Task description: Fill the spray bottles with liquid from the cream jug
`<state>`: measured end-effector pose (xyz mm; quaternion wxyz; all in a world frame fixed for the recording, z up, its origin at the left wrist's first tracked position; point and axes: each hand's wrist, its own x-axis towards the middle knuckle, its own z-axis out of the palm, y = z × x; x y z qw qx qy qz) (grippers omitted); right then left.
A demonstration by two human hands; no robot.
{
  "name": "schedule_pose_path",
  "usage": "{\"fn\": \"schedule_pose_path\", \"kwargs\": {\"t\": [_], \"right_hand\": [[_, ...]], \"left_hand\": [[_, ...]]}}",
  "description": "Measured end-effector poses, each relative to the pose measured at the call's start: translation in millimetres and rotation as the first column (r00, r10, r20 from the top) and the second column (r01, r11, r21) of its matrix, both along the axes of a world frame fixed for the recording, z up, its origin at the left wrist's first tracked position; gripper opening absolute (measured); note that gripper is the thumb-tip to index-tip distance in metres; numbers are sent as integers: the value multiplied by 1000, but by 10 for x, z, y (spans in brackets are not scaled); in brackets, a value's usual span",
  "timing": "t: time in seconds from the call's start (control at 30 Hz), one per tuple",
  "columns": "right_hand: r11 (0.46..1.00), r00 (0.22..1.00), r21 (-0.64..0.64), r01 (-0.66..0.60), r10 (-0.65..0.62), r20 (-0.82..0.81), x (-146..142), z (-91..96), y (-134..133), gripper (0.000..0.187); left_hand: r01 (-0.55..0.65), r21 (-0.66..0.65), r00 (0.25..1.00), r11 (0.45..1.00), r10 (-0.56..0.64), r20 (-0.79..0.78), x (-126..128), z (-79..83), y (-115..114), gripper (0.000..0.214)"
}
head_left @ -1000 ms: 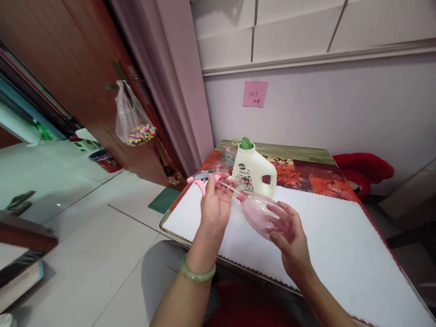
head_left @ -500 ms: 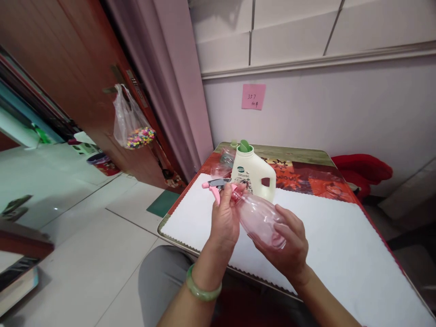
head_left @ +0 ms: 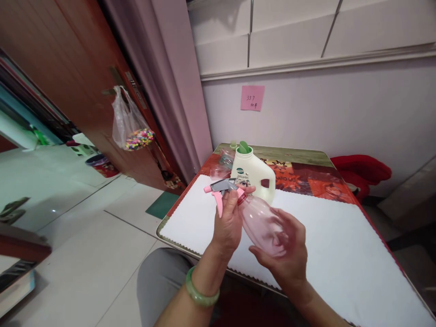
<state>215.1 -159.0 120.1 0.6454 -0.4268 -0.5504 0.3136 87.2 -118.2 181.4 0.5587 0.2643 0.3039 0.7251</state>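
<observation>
A clear pink spray bottle (head_left: pixel 255 218) is tilted above the table, its neck up and to the left. My left hand (head_left: pixel 229 227) grips it at the neck, thumb against the grey and pink trigger head (head_left: pixel 223 186). Around the lower end of the bottle my right hand (head_left: pixel 289 254) is wrapped, some fingers showing through the clear plastic. The bottle looks to hold no liquid. Just behind stands a cream-coloured jug (head_left: pixel 254 170) with a side handle and a green spout in its mouth; my left fingertips overlap its label from this view.
A white mat (head_left: pixel 327 245) with a scalloped edge covers most of the table. Crumpled clear plastic (head_left: pixel 221 168) and a small pale green cap (head_left: pixel 233 144) lie left of the jug. A bag of colourful beads (head_left: pixel 134 131) hangs from the door handle.
The trigger head has turned a little and shifted slightly right and down. The bottle tilts more steeply, and my right hand's fingers have moved round its lower end.
</observation>
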Motion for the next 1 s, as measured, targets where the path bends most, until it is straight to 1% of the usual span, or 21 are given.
{"fn": "schedule_pose_path", "kwargs": {"t": [0.03, 0.07, 0.1, 0.13, 0.2, 0.23, 0.27, 0.3, 0.33, 0.4, 0.43, 0.5, 0.57, 0.6, 0.63, 0.7, 0.77, 0.83, 0.9, 0.97, 1.0], "right_hand": [[973, 975, -186, -133, 96, -199, -29, 47, -44, 83], [888, 899, -337, -311, 161, -406, -42, 93, -79, 80], [748, 781, -427, -509, 192, -594, -38, 137, -100, 78], [569, 638, -446, -691, 191, -746, -19, 178, -109, 80], [200, 361, -334, -921, 115, -925, 42, 244, -93, 95], [58, 255, -251, -966, 68, -964, 73, 272, -76, 102], [-36, 183, -184, -982, 32, -983, 94, 299, -61, 108], [-86, 148, -149, -985, 13, -989, 102, 326, -50, 112], [-97, 151, -152, -984, 17, -988, 94, 351, -47, 114], [-13, 255, -257, -966, 89, -963, 32, 388, -72, 113], [88, 348, -339, -937, 145, -926, -17, 391, -97, 110], [386, 589, -475, -791, 269, -762, -123, 345, -152, 99], [711, 836, -470, -522, 318, -448, -205, 228, -181, 97], [841, 924, -398, -368, 282, -259, -225, 153, -177, 104], [927, 973, -297, -230, 215, -84, -231, 77, -162, 111], [990, 988, -124, -63, 79, 130, -205, -45, -109, 110], [988, 986, -120, -97, 112, 122, -153, -90, -61, 96], [897, 939, -276, -344, 322, -123, -109, -56, -41, 84], [652, 738, -380, -656, 449, -503, -87, 21, -47, 75], [364, 484, -351, -863, 392, -782, -83, 90, -59, 79], [253, 386, -311, -916, 342, -857, -84, 109, -62, 84]], "left_hand": [[31, 3, 1000, 1000, -31, 0, -26, -9, 4, 33], [66, 9, 998, 998, -66, 5, -52, -18, 7, 34], [106, 21, 994, 994, -106, 15, -74, -27, 6, 36], [148, 40, 988, 988, -150, 31, -92, -34, 1, 37], [234, 98, 968, 967, -241, 70, -109, -41, -22, 38], [268, 129, 957, 955, -279, 81, -110, -43, -37, 38], [291, 153, 949, 944, -306, 83, -106, -43, -53, 37], [299, 169, 946, 939, -315, 76, -99, -43, -67, 36], [291, 177, 950, 940, -306, 62, -92, -44, -77, 35], [210, 174, 975, 962, -219, 34, -81, -48, -80, 31], [146, 167, 988, 975, -153, 28, -80, -50, -71, 28], [8, 145, 1000, 989, -12, 27, -87, -52, -41, 25], [-100, 136, 995, 986, 99, 9, -102, -47, -8, 23], [-128, 138, 991, 982, 130, -5, -110, -42, 4, 22], [-141, 140, 989, 980, 145, -16, -120, -36, 9, 22], [-107, 133, 994, 985, 110, -13, -143, -24, 3, 21], [-1, 113, 1000, 994, -2, 25, -173, -16, -21, 26], [103, 114, 993, 988, -109, 46, -206, -10, -51, 32], [146, 133, 988, 980, -151, 32, -229, -3, -75, 35], [135, 156, 991, 979, -136, -3, -236, 8, -88, 35], [127, 161, 992, 979, -125, -22, -235, 12, -88, 35]]}}
